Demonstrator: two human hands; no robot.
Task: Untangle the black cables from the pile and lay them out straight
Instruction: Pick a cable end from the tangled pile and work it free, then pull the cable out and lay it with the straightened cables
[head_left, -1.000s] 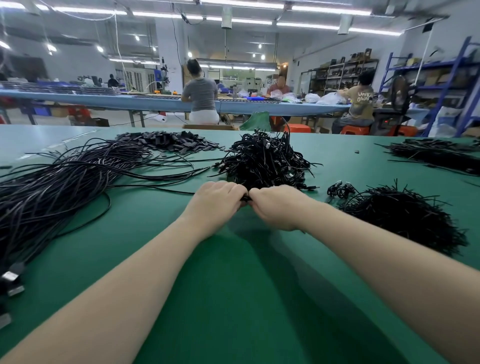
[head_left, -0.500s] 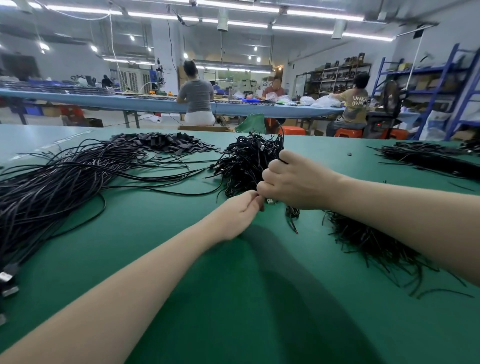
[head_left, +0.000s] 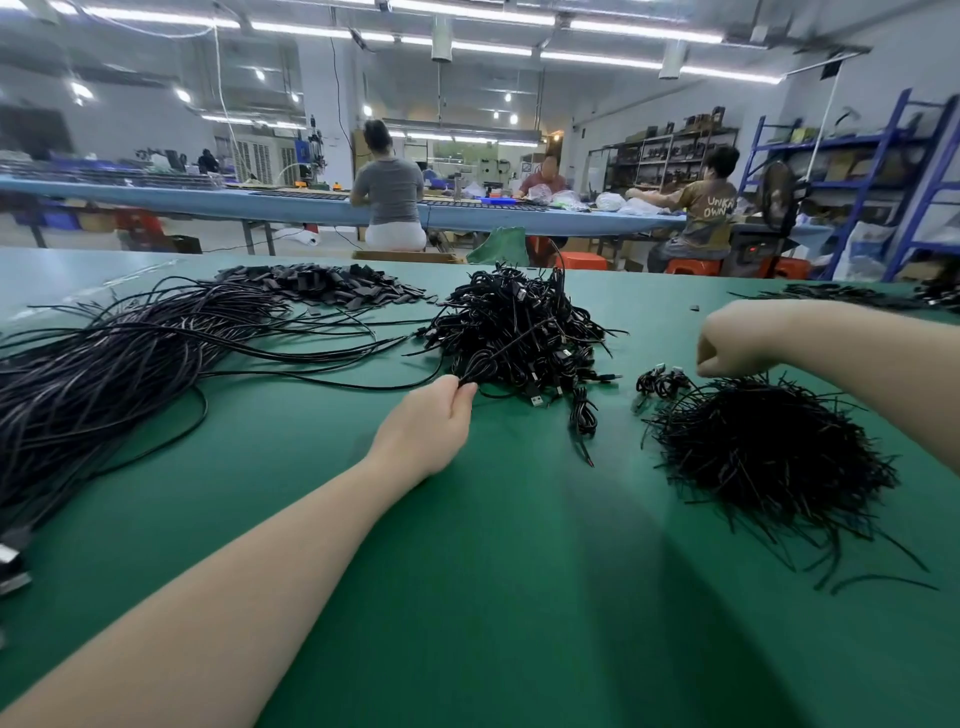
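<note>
A tangled pile of coiled black cables (head_left: 519, 327) sits mid-table on the green mat. My left hand (head_left: 431, 421) is at the pile's front left and pinches a black cable loop (head_left: 475, 369) between thumb and fingers. My right hand (head_left: 732, 345) hovers to the right with fingers curled, just above a heap of short black ties (head_left: 769, 457); I see nothing in it. A broad sheaf of long straightened cables (head_left: 104, 374) lies spread out on the left. Two small coiled cables (head_left: 662, 382) lie between the pile and the ties.
A heap of flat black pieces (head_left: 332, 286) lies at the back left. More black cables (head_left: 857, 296) rest at the far right edge. Plug ends (head_left: 10, 564) stick out at the left edge. People sit at a blue bench (head_left: 260, 202) beyond the table.
My hands were together at the pile's front. The right hand lifted, then swung right over the tie heap. The left hand stays at the pile, holding a cable.
</note>
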